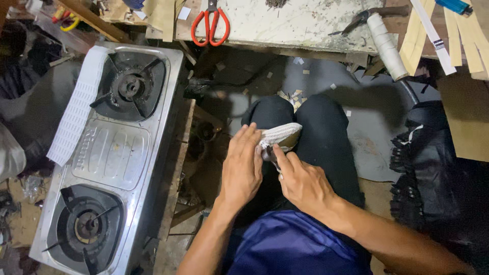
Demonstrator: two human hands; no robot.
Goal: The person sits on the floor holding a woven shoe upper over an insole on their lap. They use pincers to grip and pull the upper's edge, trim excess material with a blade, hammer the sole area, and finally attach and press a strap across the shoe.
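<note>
The floor (367, 127) is dark and messy, with little paper bits on it. A person sits here with both knees (300, 117) pulled together, and everything else is told from those knees. Beside the knees, on the person's left, stands a big shiny stove (117, 153) with two round burners. A long white strip with holes (76, 107) hangs over its far edge. Past the knees is a scratched white board (295, 23). On it lie red scissors (210, 23), and near them a roll of white thread (386, 46) and some tan strips (461, 38).

On top of the knees rests a small shoe piece with white mesh (279, 135). The left hand (242, 168) lies on it, fingers curled down over its near end and pressing it. The right hand (303, 181) is closed around a thin metal tool (272, 158), and the tip touches the shoe piece just beside the left fingers.
</note>
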